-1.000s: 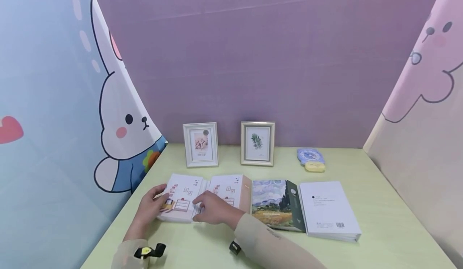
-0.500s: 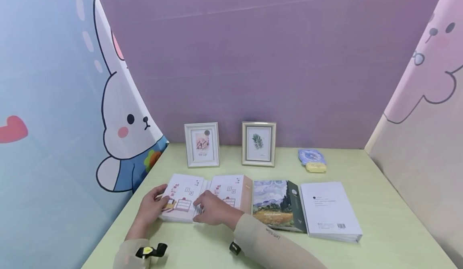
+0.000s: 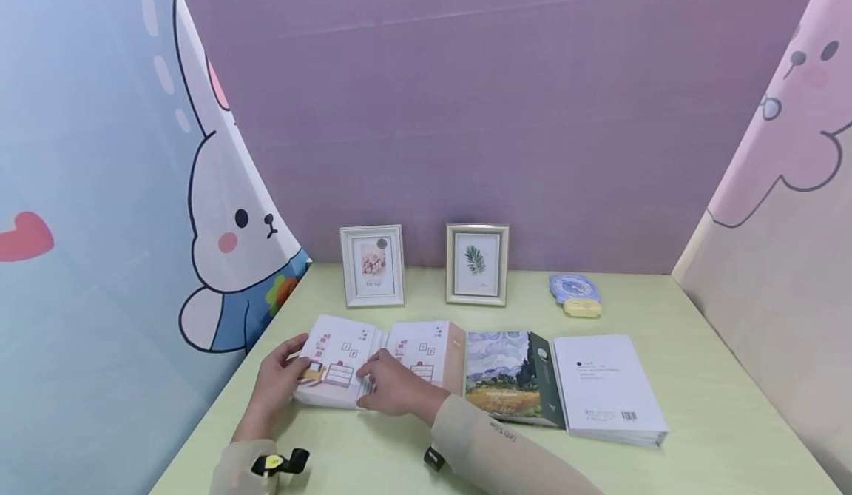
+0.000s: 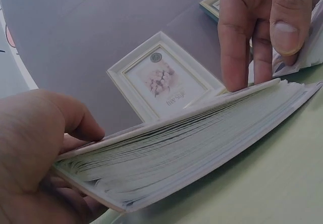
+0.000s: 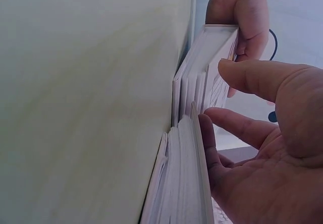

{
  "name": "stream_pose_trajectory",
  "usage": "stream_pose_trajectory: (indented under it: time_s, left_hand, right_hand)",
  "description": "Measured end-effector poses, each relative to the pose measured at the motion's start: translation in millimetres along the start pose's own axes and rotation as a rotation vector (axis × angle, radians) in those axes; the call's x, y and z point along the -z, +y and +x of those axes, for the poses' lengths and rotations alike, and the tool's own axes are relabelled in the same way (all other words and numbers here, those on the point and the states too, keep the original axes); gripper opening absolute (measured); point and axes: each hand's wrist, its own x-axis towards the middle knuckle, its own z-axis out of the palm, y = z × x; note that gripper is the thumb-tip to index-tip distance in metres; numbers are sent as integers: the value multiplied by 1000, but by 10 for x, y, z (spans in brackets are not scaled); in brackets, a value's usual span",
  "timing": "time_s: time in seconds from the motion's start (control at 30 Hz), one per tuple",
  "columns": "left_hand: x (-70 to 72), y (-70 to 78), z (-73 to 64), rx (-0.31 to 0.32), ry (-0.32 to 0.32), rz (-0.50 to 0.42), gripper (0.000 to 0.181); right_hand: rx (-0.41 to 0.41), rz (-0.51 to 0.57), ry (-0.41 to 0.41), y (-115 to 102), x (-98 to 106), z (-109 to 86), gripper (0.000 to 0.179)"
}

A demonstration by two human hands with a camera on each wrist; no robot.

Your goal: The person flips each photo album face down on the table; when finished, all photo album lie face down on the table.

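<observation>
A photo album with a room drawing on its cover (image 3: 336, 351) lies at the left of the row in the head view. My left hand (image 3: 275, 380) grips its outer edge, thumb on the cover and other fingers underneath, as the left wrist view shows. That side of the album is lifted off the table. My right hand (image 3: 396, 382) reaches over a second, matching album (image 3: 419, 339). Its fingertips touch the first album's cover near the inner edge, and the thumb (image 5: 252, 77) stays apart from the fingers. Stacked page edges (image 4: 181, 158) face the left wrist camera.
Right of these lie an album with a painted landscape (image 3: 502, 373) and a white album (image 3: 609, 388). Behind them stand a white picture frame (image 3: 373, 267) and a gold-rimmed one (image 3: 476, 265). A blue item (image 3: 572, 286) and a yellow item (image 3: 582, 308) lie at the back right.
The first album's outer edge has risen slightly with my left hand. My right hand stays almost where it was. The whole head view has shifted a little.
</observation>
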Motion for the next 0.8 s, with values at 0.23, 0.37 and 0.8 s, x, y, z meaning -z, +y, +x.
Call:
stream_pose_trajectory:
  time_s: [0.23, 0.37, 0.8]
  left_hand:
    - [2, 29, -34, -41, 3, -73, 49]
    - [-4, 51, -64, -71, -11, -117, 49]
    - [4, 91, -114, -152, -95, -282, 48]
  right_hand:
    - [5, 13, 19, 36, -14, 4, 52]
    - [6, 17, 30, 42, -3, -4, 52]
    - [41, 21, 31, 39, 39, -6, 55]
